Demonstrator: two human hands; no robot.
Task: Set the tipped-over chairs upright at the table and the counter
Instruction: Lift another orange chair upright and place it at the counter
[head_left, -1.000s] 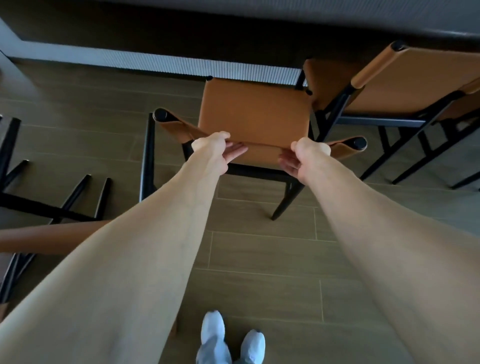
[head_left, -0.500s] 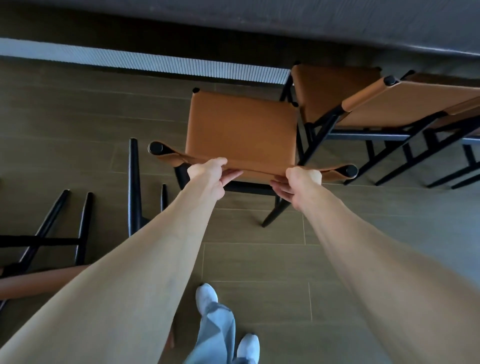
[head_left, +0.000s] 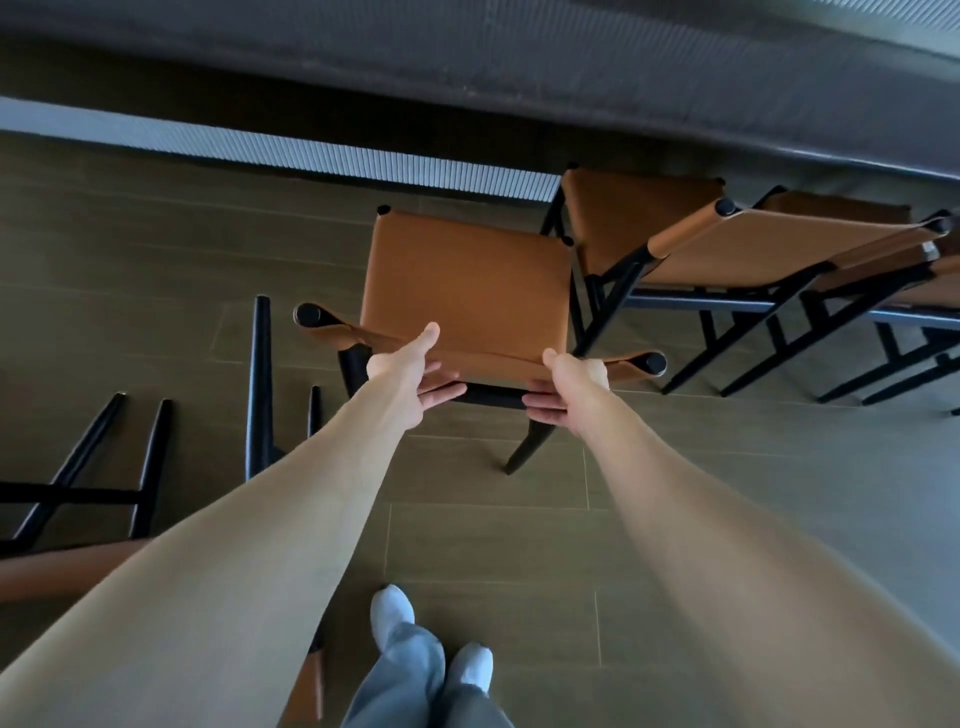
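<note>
Both arms reach straight out to the chair.
Left hand and right hand grip its backrest, thumbs on top; wood-look floor, dark counter beyond.

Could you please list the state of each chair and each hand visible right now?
Held chair: upright, gripped by its backrest with both hands.
Left hand: thumb over the backrest's top edge, fingers under it.
Right hand: holds the backrest the same way.
Neighbouring chairs: upright, tucked at the table.
Tipped chair: lying on the floor, legs pointing sideways.
</note>
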